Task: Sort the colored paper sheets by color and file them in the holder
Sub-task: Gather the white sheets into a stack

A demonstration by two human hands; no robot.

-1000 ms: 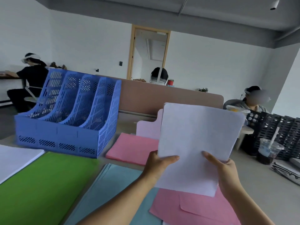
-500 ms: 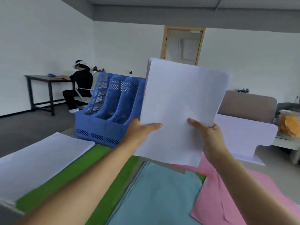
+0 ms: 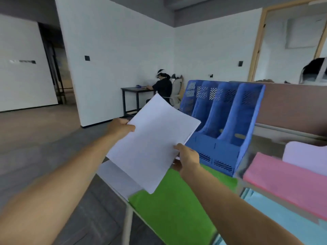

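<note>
While both hands hold it up in the air, the thin stack of white paper sheets (image 3: 154,144) sits tilted, with one corner pointing up and away. The left hand (image 3: 120,128) grips the stack's far left edge, with its thumb curled over the top of the paper. The right hand (image 3: 187,156) pinches the near right edge, with its thumb on top too. The stack is not in any slot. It hangs just left of the blue plastic file holder with four tall slots (image 3: 226,121), and one edge covers a bit of the holder's left side. The holder stands upright on the grey worktop (image 3: 269,145). Right under the held sheets, a flat white paper pile (image 3: 116,177) lies at the worktop's left corner. Next to that pile lies a bright green paper pile (image 3: 177,209), which reaches up to the front of the holder. Further right there is a pink paper pile (image 3: 286,181), with a pale lilac sheet (image 3: 306,156) behind it and a light blue paper pile (image 3: 283,220) in front of it. Far off by the white wall, a person in dark clothes (image 3: 162,85) is sitting down.
</note>
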